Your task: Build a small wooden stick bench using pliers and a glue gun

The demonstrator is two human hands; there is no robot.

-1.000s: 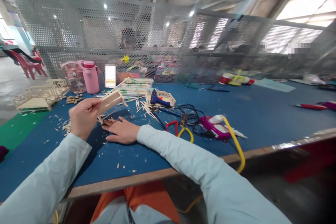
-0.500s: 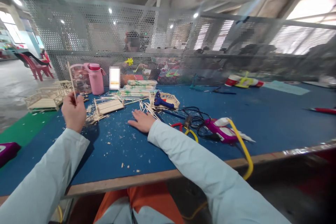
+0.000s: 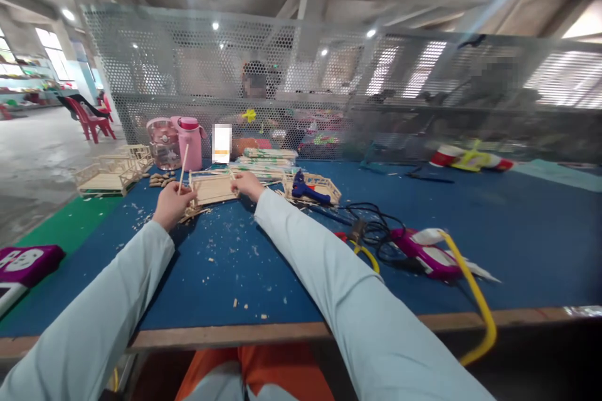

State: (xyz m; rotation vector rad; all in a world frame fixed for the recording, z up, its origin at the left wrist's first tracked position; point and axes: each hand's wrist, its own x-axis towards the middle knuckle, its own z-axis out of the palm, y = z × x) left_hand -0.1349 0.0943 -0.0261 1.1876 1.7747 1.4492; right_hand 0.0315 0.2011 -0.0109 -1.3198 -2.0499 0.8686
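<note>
My left hand (image 3: 172, 205) is closed round a thin wooden stick (image 3: 183, 166) that points upward. It sits beside the left end of a small wooden stick frame (image 3: 212, 188) lying on the blue table (image 3: 301, 263). My right hand (image 3: 248, 185) reaches forward and pinches the frame's right end, with a short stick at its fingertips. Wood chips lie scattered around both hands.
A pink bottle (image 3: 191, 142) and a clear cup (image 3: 164, 143) stand behind the frame, with stacked sticks (image 3: 263, 160). A blue glue gun (image 3: 303, 188), cables (image 3: 371, 232), a purple glue gun (image 3: 430, 254) with yellow cord lie right. Finished stick models (image 3: 110, 172) sit left. Another person sits behind the mesh.
My left hand set the frame down and took up a single stick, then lowered beside the frame. My right hand slid forward from flat on the table to the frame's right end.
</note>
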